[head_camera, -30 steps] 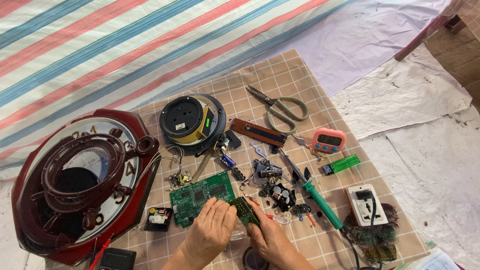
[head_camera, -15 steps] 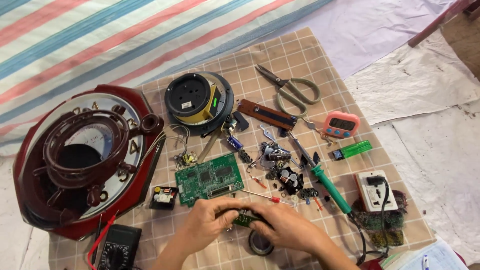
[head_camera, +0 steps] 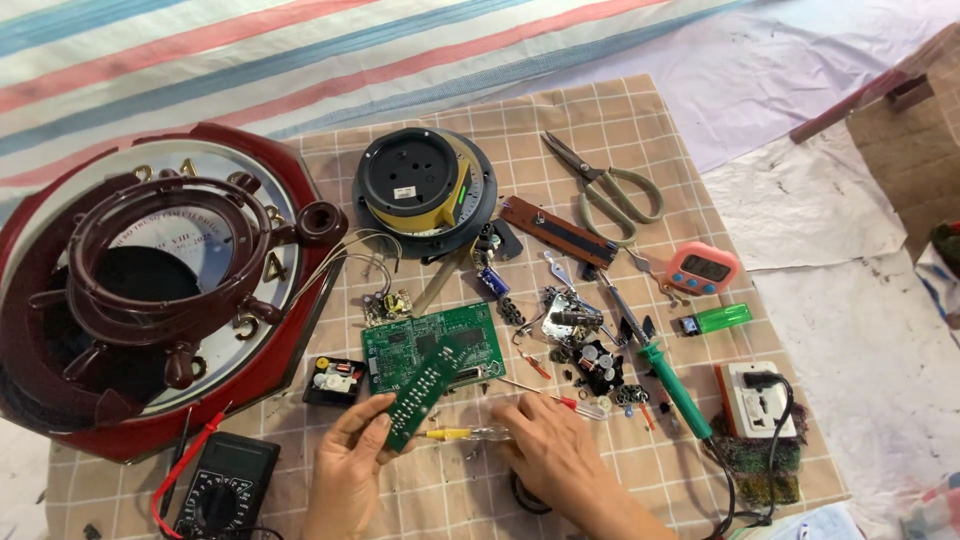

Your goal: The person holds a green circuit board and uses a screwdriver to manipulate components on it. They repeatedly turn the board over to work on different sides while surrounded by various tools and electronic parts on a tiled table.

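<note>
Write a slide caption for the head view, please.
Left hand holds a narrow green circuit board; right hand touches a yellow-handled screwdriver.

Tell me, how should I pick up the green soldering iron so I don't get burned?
Grab the soldering iron by its thick green handle, coming from above near the cord end, on the side of the white power strip. The thin metal tip points up toward the scissors, so keep fingers off that end.
</note>
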